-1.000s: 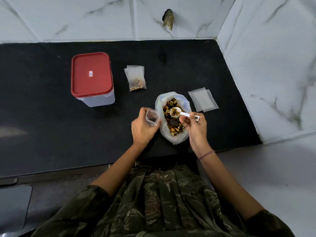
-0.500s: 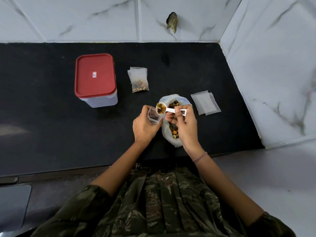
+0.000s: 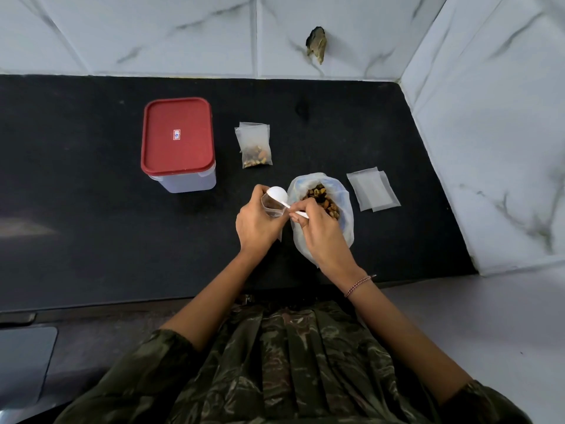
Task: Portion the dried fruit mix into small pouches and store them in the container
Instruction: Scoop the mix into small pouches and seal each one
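The left grip [image 3: 256, 223], a bare hand, has its fingers curled round a small clear pouch [image 3: 270, 208] and holds it up with the mouth open. The right grip [image 3: 321, 231], the other bare hand, pinches the thin handle of a white scoop [image 3: 277, 194] between thumb and fingers. The scoop is tipped over, with its round white back up, right at the mouth of the pouch. Just behind the right grip a big soft bag [image 3: 344, 194] sits open on the black desk [image 3: 91, 224], and the brown and yellow fruit mix [image 3: 322, 200] shows inside it. Two empty pouches [image 3: 373, 192] lie flat on the desk just to the right of the bag, one partly on top of the other. A full pouch [image 3: 253, 146] with some mix in its near end lies farther back, between the bag and the box [image 3: 186, 182]. The box stands on the left with its red lid [image 3: 177, 136] on. A thin bracelet [image 3: 359, 284] is on the right wrist.
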